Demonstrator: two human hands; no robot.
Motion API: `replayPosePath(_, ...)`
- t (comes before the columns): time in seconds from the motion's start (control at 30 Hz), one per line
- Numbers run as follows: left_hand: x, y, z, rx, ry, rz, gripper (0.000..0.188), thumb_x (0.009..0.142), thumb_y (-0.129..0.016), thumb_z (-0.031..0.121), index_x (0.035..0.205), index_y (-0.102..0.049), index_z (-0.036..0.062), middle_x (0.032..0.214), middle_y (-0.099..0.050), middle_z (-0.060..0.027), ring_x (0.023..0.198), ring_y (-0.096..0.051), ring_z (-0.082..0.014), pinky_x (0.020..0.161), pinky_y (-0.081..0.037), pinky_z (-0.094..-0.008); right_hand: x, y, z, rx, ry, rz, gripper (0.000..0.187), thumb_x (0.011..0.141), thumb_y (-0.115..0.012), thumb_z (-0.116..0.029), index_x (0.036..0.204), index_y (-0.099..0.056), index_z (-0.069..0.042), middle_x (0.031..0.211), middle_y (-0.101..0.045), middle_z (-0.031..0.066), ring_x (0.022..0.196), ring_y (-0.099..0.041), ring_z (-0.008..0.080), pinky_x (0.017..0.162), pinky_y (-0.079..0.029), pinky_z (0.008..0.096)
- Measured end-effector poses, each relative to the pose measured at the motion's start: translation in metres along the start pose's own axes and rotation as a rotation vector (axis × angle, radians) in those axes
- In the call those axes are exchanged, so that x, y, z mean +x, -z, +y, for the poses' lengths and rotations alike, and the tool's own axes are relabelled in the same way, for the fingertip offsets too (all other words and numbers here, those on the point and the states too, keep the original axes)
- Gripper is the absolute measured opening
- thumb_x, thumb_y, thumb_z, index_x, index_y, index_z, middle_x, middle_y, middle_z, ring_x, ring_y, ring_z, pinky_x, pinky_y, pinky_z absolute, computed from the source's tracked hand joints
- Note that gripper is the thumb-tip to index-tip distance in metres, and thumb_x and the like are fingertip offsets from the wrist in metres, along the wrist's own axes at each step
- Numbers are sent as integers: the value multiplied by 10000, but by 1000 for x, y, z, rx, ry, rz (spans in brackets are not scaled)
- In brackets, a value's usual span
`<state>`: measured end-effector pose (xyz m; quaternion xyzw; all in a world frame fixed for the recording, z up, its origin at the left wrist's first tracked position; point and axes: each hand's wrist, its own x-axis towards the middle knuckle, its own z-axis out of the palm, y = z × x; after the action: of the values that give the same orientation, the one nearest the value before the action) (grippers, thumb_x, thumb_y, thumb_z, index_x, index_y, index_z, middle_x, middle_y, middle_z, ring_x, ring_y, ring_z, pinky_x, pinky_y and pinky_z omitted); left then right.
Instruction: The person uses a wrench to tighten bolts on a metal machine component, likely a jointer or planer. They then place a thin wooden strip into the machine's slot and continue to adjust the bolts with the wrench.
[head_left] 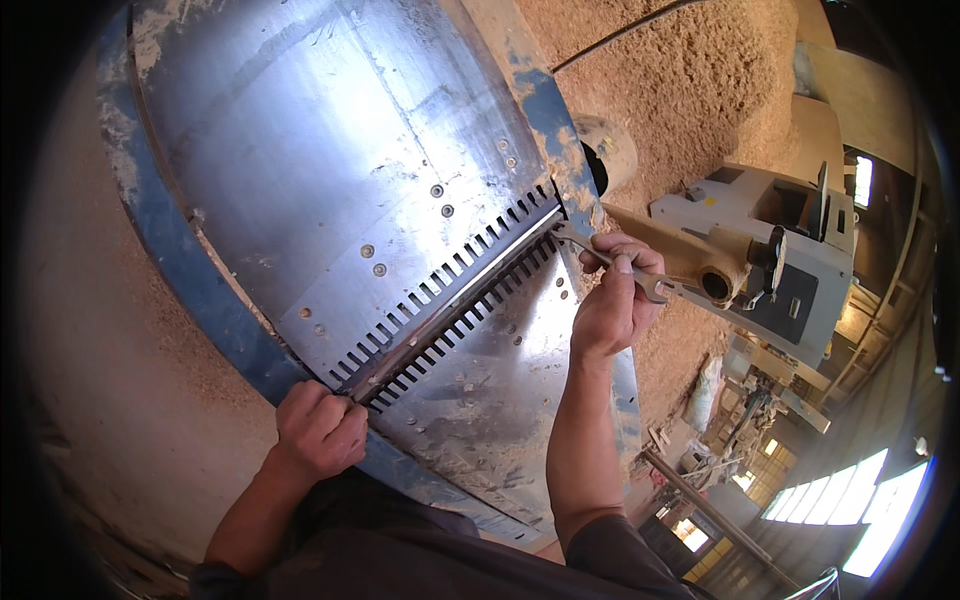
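Note:
My right hand (617,300) is closed around an open-end wrench (653,290). One end of the wrench reaches the far right end of a long cutter slot (465,300) in a shiny metal machine table (300,130). Rows of comb-like teeth line both edges of the slot. My left hand (322,430) is curled shut at the slot's near left end, against the table's blue edge. Whatever its fingers grip there is hidden. Several screw heads sit in the metal plates on both sides of the slot.
Wood shavings (690,90) lie heaped beyond the table. A round pipe opening (605,155) sticks out beside the blue frame. To the right stands a grey machine (790,300) with a brown tube-like part (722,275). Clutter (720,430) and bright windows (830,490) show further off.

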<state>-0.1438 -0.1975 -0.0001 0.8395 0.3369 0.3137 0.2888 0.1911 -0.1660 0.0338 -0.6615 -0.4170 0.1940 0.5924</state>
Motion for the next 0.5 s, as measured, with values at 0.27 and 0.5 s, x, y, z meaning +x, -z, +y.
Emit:
replayPosePath(0.27,0,0,-1,-2,0,-8,212,549,-708,-10,742,-653,56,728,-516,-30,622,-515,-221,525,-371,-341,15,3,7,50,72,-53,91,1006,-524,-77,1022,-544,10,1058,-645,200,827,-618,192,755,-537,317)
replayPosePath(0.5,2,-1,2,-19,18,-9,203,555,-664,-71,683,-582,63,726,-477,-43,638,-495,-243,532,-373,-351,17,-2,8,50,8,-47,86,1002,-541,-81,1021,-551,2,1049,-659,190,810,-624,188,750,-533,314)
